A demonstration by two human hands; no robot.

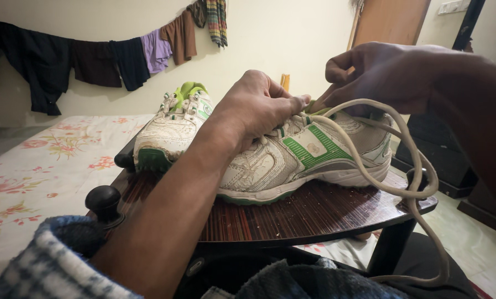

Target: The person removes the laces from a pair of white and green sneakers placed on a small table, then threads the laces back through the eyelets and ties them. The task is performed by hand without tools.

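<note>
Two worn white-and-green sports shoes stand on a small dark wooden table (314, 213). The near shoe (309, 158) lies sideways across the table, toe to the left. My left hand (256, 108) presses down on its lace area, fingers closed on it. My right hand (378, 72) hovers above the shoe's collar and pinches a long beige lace (411, 166), which loops out to the right and hangs down past the table edge. The second shoe (173, 127) stands behind, toe toward me, untouched.
The table sits over my lap, a black knob (103, 200) at its left corner. A bed with a floral sheet (43, 171) lies to the left. Clothes (98, 61) hang on a line along the wall. Dark furniture (442, 160) and tiled floor are at the right.
</note>
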